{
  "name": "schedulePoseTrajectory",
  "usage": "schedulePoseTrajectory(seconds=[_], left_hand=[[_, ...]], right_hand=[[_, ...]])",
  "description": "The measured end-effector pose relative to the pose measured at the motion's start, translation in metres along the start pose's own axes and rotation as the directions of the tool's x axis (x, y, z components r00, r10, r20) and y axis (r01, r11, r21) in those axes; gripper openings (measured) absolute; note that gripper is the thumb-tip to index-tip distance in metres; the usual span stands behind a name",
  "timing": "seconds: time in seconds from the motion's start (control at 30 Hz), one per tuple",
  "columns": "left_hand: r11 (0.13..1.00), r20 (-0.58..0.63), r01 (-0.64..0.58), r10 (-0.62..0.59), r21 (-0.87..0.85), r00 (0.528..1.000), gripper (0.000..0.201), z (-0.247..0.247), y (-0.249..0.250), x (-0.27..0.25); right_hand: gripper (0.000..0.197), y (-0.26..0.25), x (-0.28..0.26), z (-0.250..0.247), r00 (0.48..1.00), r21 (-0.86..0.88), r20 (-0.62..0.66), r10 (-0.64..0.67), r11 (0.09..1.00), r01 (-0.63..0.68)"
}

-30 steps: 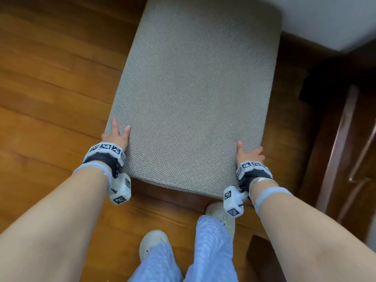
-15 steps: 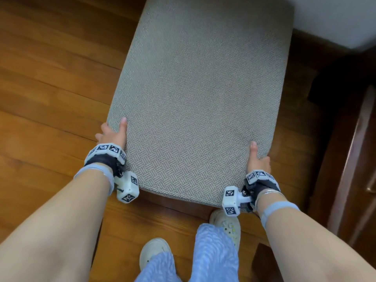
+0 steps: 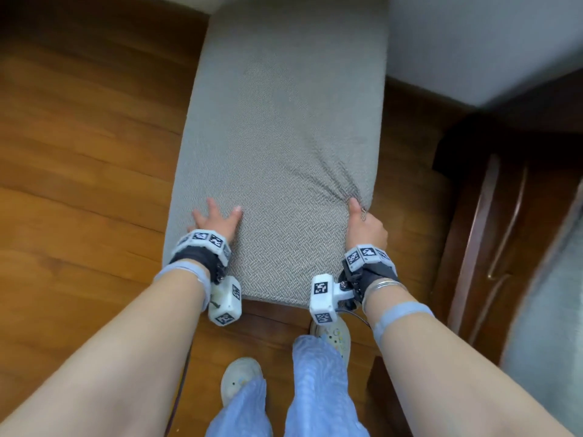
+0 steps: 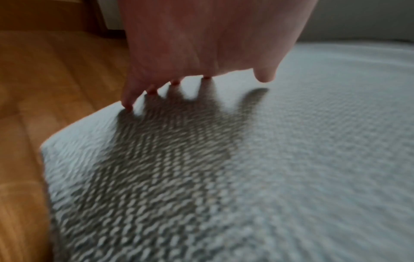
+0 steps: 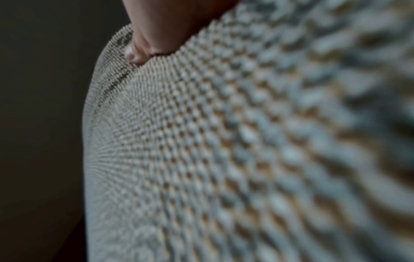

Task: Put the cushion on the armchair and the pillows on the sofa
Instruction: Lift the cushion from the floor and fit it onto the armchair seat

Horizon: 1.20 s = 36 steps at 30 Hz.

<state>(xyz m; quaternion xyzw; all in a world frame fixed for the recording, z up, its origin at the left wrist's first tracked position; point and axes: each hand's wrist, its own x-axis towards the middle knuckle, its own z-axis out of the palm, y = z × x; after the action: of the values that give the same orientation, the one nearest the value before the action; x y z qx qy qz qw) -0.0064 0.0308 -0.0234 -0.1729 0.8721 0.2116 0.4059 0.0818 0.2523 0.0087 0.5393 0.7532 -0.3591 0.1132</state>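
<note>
A large grey herringbone cushion point(image 3: 284, 137) stretches away from me over the wooden floor, its near end between my hands. My left hand point(image 3: 214, 219) lies on its top face near the left edge, fingers straight and spread. The left wrist view shows that hand point(image 4: 201, 44) with its fingertips touching the weave of the cushion point(image 4: 268, 177). My right hand point(image 3: 362, 225) grips the right edge, thumb on top, and the fabric creases around it. In the right wrist view the thumb point(image 5: 139, 53) digs into the cushion point(image 5: 224, 159). No armchair seat, sofa or pillows can be made out.
Wooden floor point(image 3: 79, 152) lies to the left and under the cushion. Dark wooden furniture point(image 3: 504, 216) stands close on the right, with a grey surface point(image 3: 552, 326) beyond it. A pale surface point(image 3: 489, 42) fills the top right. My feet in light shoes point(image 3: 241, 383) stand just behind the cushion.
My left hand has left the cushion's side edge and now lies spread on its top face. The right hand has dug deeper into the right edge. The cushion now appears narrower.
</note>
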Motion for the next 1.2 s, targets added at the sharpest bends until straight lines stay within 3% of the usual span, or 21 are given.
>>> schedulePoseTrajectory(seconds=[0.07,0.17,0.33,0.4,0.47,0.63,0.87,1.0,1.1,1.2], left_hand=[[0.982,0.018,-0.177,0.176,0.061,0.984,0.070,-0.010,0.021,-0.026],[0.872,0.024,-0.457,0.460,0.178,0.888,0.065,-0.031,0.062,-0.067],[0.725,0.076,-0.645,0.648,0.242,0.758,0.064,-0.075,0.124,-0.145],[0.615,0.073,-0.719,0.742,0.323,0.667,0.070,-0.090,0.142,-0.186],[0.451,0.154,-0.780,0.816,0.434,0.557,0.075,-0.105,0.160,-0.231],[0.137,0.324,-0.825,0.875,0.549,0.361,0.067,-0.152,0.207,-0.344],[-0.116,0.345,-0.821,0.933,0.559,0.103,0.051,-0.187,0.275,-0.512],[-0.228,0.300,-0.826,0.951,0.516,-0.075,0.051,-0.176,0.311,-0.601],[-0.253,0.263,-0.835,0.955,0.488,-0.136,0.060,-0.144,0.335,-0.662],[-0.253,0.291,-0.847,0.949,0.467,-0.123,0.086,-0.097,0.352,-0.719]], right_hand=[[0.068,-0.021,-0.019,-0.022,0.997,-0.053,-0.022,-0.074,0.996,0.073],[0.066,-0.044,-0.048,-0.058,0.993,-0.115,-0.026,-0.119,0.987,0.116],[0.063,-0.072,-0.110,-0.122,0.980,-0.180,-0.034,-0.197,0.965,0.188],[0.061,-0.079,-0.139,-0.153,0.972,-0.223,-0.041,-0.232,0.950,0.217],[0.060,-0.082,-0.167,-0.187,0.963,-0.262,-0.050,-0.266,0.934,0.245],[0.056,-0.086,-0.235,-0.288,0.926,-0.359,-0.096,-0.365,0.880,0.309],[0.058,-0.083,-0.303,-0.439,0.881,-0.285,-0.260,-0.396,0.903,0.322],[0.053,-0.063,-0.330,-0.525,0.837,-0.186,-0.422,-0.347,0.937,0.295],[0.053,-0.035,-0.344,-0.585,0.801,-0.105,-0.520,-0.295,0.954,0.282],[0.052,0.007,-0.350,-0.640,0.774,-0.033,-0.591,-0.229,0.965,0.260]])
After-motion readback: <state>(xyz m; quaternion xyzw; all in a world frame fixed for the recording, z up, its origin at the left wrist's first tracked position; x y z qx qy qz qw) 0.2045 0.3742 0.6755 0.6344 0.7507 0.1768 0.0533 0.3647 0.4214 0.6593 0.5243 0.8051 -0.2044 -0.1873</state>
